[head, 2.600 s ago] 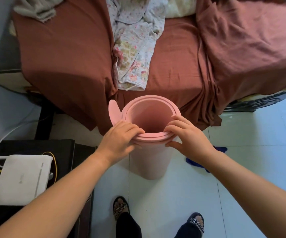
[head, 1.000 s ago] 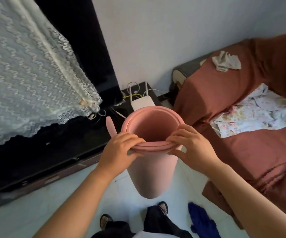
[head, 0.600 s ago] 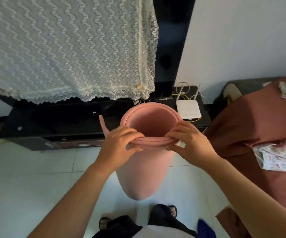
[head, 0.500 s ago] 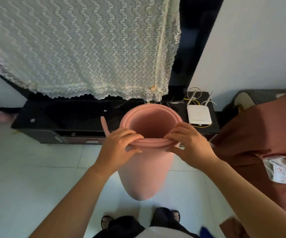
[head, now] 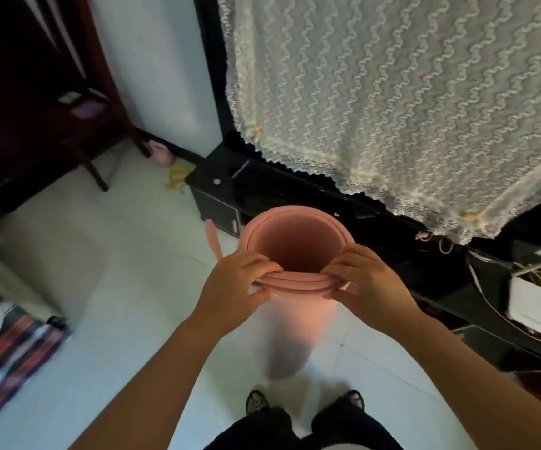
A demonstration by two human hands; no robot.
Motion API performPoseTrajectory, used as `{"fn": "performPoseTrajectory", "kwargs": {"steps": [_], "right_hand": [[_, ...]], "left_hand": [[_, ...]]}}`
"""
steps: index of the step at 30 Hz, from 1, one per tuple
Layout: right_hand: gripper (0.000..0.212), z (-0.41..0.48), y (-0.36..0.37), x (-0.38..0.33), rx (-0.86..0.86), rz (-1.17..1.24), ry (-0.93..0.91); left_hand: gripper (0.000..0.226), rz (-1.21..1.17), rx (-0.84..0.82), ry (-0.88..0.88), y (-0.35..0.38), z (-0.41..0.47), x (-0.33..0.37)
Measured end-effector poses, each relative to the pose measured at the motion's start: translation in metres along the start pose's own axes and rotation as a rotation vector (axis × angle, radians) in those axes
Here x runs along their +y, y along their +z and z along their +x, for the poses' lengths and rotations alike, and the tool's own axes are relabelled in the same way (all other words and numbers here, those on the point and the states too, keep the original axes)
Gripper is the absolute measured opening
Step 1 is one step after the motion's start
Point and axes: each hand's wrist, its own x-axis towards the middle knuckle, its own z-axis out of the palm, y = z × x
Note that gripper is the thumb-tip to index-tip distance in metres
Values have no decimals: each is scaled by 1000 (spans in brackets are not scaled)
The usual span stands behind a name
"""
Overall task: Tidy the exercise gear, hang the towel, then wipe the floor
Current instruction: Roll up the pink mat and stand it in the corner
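A pink rolled exercise mat [head: 295, 323] stands upright as a tube in front of me, its open top end facing up and its lower end just above the white floor. My left hand [head: 236, 290] grips the near left part of the rolled rim. My right hand [head: 366, 284] grips the near right part. The loose outer end of the mat sticks out on the left side of the roll. No towel shows in this view.
A low black cabinet [head: 262, 193] stands right behind the mat under a white lace cloth [head: 392, 92]. A white router [head: 535, 306] with cables sits at the right. A striped rug [head: 9, 362] lies at the left, a dark wooden chair [head: 77, 125] beyond it. My feet [head: 305, 404] are below.
I have turned left with the mat held in both hands. The bed has left the view, and the cabinet, lace cloth, rug and chair have come in. My grip is unchanged.
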Motion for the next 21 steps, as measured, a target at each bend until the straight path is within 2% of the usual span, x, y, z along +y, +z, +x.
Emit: {"fn": "performPoseTrajectory", "kwargs": {"steps": [3, 11, 21], "right_hand": [[38, 37, 22, -19, -65, 28, -65], [33, 147, 82, -49, -194, 138, -189], [26, 311, 136, -42, -318, 223, -314]], "left_hand": [[41, 69, 54, -15, -24, -12, -30], [38, 109, 120, -232, -70, -14, -110], [39, 141, 210, -419, -109, 51, -212]]}}
